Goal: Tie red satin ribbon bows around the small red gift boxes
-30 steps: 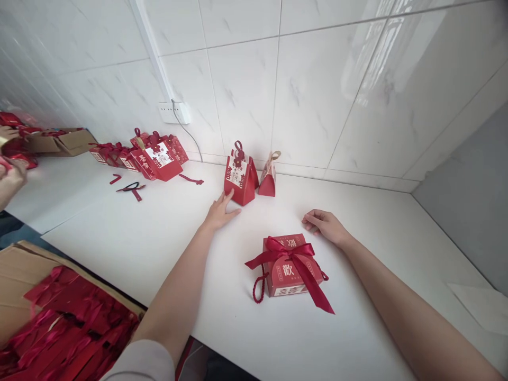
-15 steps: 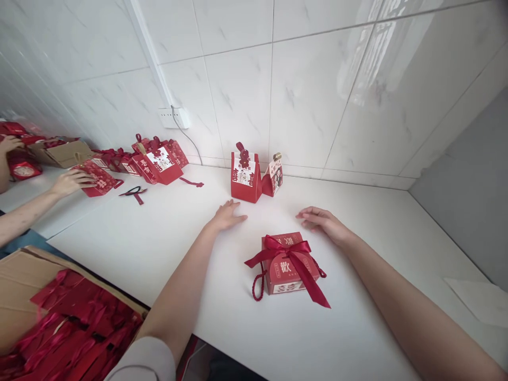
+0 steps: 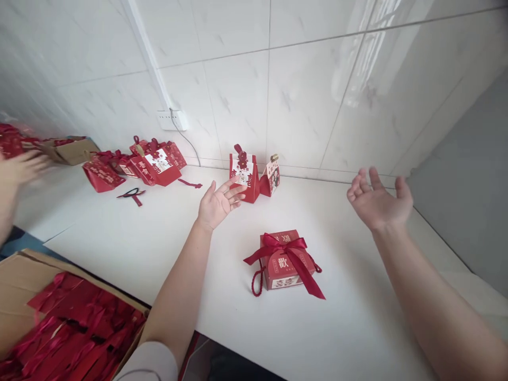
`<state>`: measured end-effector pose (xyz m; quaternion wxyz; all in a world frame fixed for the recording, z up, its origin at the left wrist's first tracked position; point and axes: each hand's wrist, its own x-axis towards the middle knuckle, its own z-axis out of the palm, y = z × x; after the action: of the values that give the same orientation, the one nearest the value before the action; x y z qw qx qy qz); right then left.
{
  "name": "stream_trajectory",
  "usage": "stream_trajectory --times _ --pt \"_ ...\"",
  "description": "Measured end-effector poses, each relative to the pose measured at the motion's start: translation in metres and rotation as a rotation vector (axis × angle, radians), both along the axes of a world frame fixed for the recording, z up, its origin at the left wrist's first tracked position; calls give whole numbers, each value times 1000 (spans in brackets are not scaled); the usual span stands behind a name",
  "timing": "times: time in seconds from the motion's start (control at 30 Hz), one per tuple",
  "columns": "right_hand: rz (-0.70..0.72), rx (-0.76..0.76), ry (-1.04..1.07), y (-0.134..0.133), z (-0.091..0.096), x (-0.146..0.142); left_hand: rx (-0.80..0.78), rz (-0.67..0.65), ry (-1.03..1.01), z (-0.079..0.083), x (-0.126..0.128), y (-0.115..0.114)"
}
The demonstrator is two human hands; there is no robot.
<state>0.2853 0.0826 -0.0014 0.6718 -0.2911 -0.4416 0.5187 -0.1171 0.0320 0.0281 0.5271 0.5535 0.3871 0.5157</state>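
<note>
Both hands are raised palms-up, fingers spread, holding nothing — left hand [image 3: 219, 201], right hand [image 3: 379, 201]. The gift box [image 3: 283, 260] lies between them, toward the desk's [image 3: 337, 328] near edge.

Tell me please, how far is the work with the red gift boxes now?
Done: one red box lies on the counter with its ribbon bow tied; two upright boxes stand at the wall, and more boxes lie near the socket. In hand: nothing; the left hand and right hand are raised, open and empty. Left: the carton at the lower left holds many loose red ribbons.
</note>
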Motion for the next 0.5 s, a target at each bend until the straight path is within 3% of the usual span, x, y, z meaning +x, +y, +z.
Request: stream_trajectory --times 0.1,0.23,0.33,0.5 --pt "61 0 -243 -26 39 -18 46 -225 184 11 27 -13" --pt "426 -9 -666 -65 72 -46 67 -428 357 12 58 -30" --pt "666 42 -962 -84 71 -56 48 -511 422 7 68 -35" --pt "668 79 -957 -94 55 -65 85 -540 508 9 67 -35"
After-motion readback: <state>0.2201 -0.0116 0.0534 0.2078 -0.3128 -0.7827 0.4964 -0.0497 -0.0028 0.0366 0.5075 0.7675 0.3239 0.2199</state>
